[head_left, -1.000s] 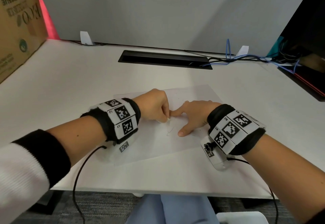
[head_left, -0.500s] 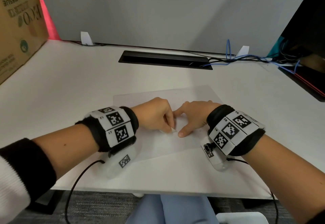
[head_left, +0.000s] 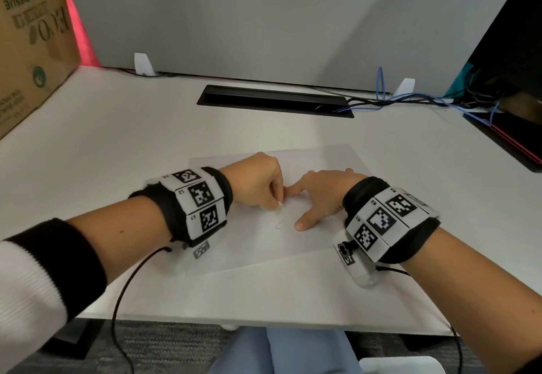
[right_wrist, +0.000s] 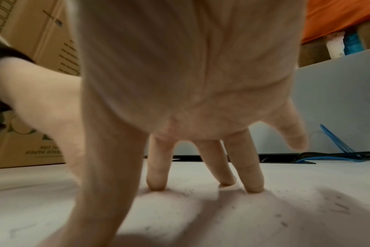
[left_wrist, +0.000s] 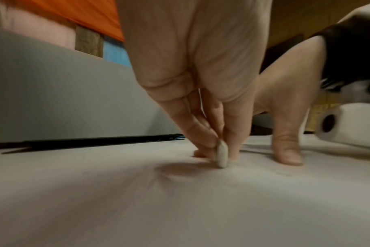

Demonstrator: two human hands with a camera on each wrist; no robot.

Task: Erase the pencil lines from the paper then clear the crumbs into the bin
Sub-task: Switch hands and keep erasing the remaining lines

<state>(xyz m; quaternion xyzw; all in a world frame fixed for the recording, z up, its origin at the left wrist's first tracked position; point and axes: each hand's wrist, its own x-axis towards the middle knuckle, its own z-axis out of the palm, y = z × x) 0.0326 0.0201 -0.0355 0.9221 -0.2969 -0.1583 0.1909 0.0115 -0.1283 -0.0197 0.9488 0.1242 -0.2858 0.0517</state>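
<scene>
**Rubbing out half done, crumbs not yet cleared**

The paper (head_left: 264,244) lay flat on the white tabletop (head_left: 123,145), close to the near edge and turned a little askew. Faint pencil lines (head_left: 280,222) still showed on it just near of my eraser, so I judged the erasing unfinished. Dark crumbs (right_wrist: 338,207) were scattered over the sheet around my right fingers, and none had been swept off. No bin showed in any view, so the clearing step was wholly ahead of me.

My left hand (head_left: 255,183) pinched the small white eraser (left_wrist: 221,155) between thumb and fingertips, its lower end pressed on the paper. My right hand (head_left: 319,194) was spread wide and held nothing; its fingertips (right_wrist: 156,182) and thumb pressed down to pin the sheet, just right of the eraser.

Compared with half a second before, my left hand had gone back toward the far side of the sheet, roughly where it had been a second before, uncovering the marks it had been rubbing. My right hand had hardly shifted. That looked like one stroke in a back-and-forth rub.

Farther off stood a cardboard box (head_left: 32,39) at the far left, a black cable slot (head_left: 275,101), and blue cables (head_left: 410,101) at the far right.
</scene>
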